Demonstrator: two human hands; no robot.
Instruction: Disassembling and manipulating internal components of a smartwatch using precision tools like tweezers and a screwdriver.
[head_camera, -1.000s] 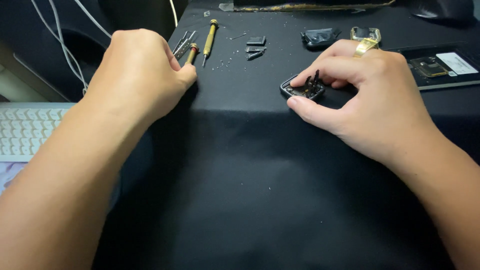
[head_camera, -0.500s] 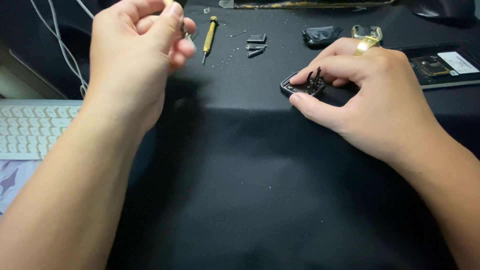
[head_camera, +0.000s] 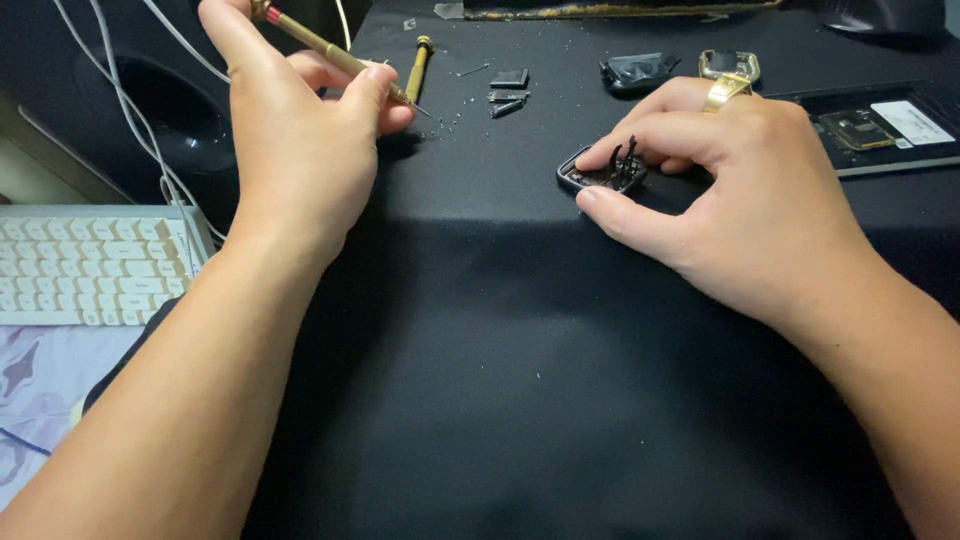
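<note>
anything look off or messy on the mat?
Tiny pale specks lie scattered on the black mat near the second screwdriver. The small device under the right hand is open, black parts sticking up. No spill.

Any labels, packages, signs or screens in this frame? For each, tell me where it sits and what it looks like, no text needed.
White label: far right of the black mat, on a flat dark open device; a tilted rectangle with small dark print.
Small dark screen-like panel: top centre, beyond the screwdriver lying on the mat; rectangular, black, too small to be sure.
No packages or signs in view.
</note>
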